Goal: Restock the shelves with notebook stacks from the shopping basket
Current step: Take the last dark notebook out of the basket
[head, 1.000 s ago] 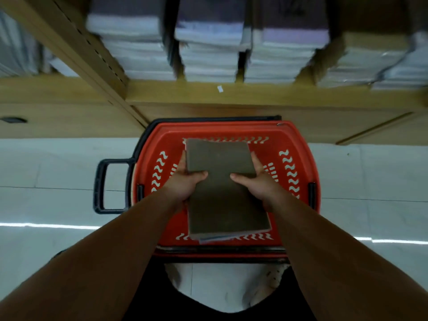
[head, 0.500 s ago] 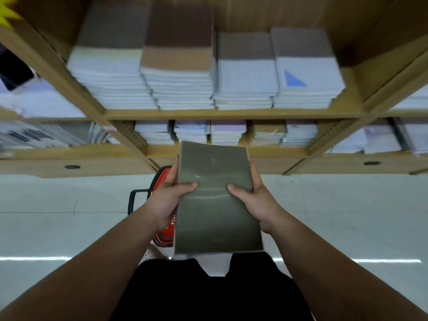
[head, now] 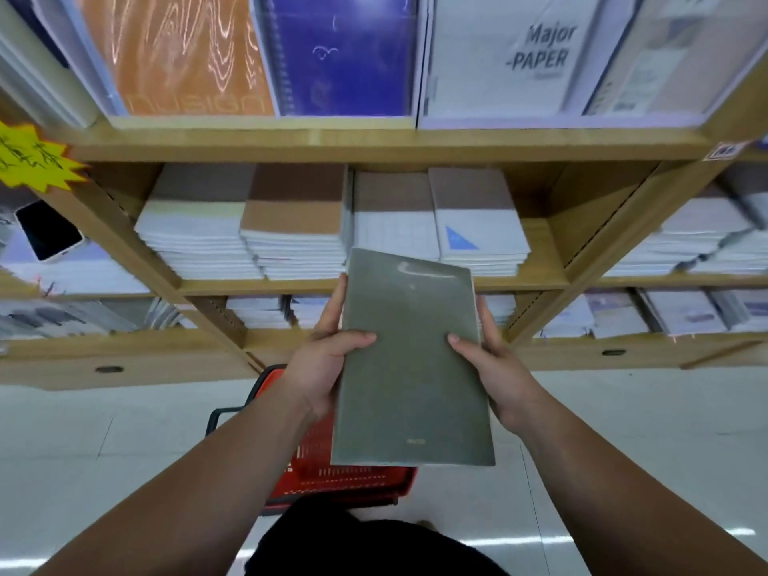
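I hold a grey-green notebook stack in front of me with both hands, its far end level with the middle shelf. My left hand grips its left edge, thumb on the cover. My right hand grips the right edge the same way. The red shopping basket sits on the floor below, mostly hidden behind the stack and my left forearm. On the middle shelf lie several piles of white and brown notebooks.
The top shelf holds upright notebooks, orange, blue and a white "Major PAPER" pad. A phone lies on stacks at the left, below a yellow star tag. Lower shelves hold more stacks. White tiled floor surrounds the basket.
The notebook stack has been lifted out of the basket and raised toward the shelves. My view has tilted up, so the middle and top shelves now show.
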Tool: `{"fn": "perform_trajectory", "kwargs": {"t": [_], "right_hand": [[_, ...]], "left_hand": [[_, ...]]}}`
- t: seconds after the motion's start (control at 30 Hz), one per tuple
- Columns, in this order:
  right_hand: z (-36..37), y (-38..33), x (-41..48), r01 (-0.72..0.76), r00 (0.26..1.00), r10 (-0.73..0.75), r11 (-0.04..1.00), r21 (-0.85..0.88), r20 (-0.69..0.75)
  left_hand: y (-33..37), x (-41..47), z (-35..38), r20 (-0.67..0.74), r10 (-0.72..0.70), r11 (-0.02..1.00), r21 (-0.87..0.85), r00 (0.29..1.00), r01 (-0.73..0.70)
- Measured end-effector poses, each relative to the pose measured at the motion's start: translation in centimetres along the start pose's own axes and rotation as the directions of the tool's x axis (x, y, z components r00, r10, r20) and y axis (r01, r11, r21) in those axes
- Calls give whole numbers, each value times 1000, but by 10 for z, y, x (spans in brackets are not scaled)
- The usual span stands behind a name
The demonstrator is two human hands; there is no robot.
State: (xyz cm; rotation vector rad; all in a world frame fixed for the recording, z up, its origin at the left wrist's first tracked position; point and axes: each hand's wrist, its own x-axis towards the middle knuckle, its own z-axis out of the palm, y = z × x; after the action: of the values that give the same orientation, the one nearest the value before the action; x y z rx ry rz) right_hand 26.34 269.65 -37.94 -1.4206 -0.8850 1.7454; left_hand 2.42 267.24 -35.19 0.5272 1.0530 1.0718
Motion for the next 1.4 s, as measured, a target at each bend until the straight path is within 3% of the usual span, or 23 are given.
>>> {"fn": "perform_trajectory", "kwargs": {"t": [0.2,0.33,0.5,0.67,0.87,1.03,1.1,1.2,1.27,1.4], "right_hand": [[-8,-11,9,-41,998,50,976,216,-38],[-11,-29,33,-50,999,51,991,126,-7],[-14,-49,87,6,1000,-7,998,-63,-24],[-17,-72,146,36,996,-43,995,-91,-81],[2,-113,230,40,989,-58,990,-132,-136],[18,-114,266,99,981,-138,962,-256,-139],[19,-111,269,111,972,-163,954,-280,-168],[21,-102,264,126,956,-210,923,-363,-205],[24,-98,252,138,964,-221,892,-431,-150],[14,-83,228,163,977,-207,880,-447,-53]], "left_hand": [[32,30,19,80,-2,1000,24,997,0],[44,56,16,65,-22,998,65,998,17],[39,108,11,-112,-73,991,102,991,85],[37,172,16,-202,-47,986,146,978,78],[63,233,11,-186,64,896,443,980,25],[29,208,8,-249,162,749,661,955,45],[3,194,2,-314,173,817,576,933,42],[-18,181,0,-378,15,969,234,926,80],[-19,179,-2,-392,-58,993,75,918,95],[-18,177,-6,-401,-57,998,-26,914,50]]}}
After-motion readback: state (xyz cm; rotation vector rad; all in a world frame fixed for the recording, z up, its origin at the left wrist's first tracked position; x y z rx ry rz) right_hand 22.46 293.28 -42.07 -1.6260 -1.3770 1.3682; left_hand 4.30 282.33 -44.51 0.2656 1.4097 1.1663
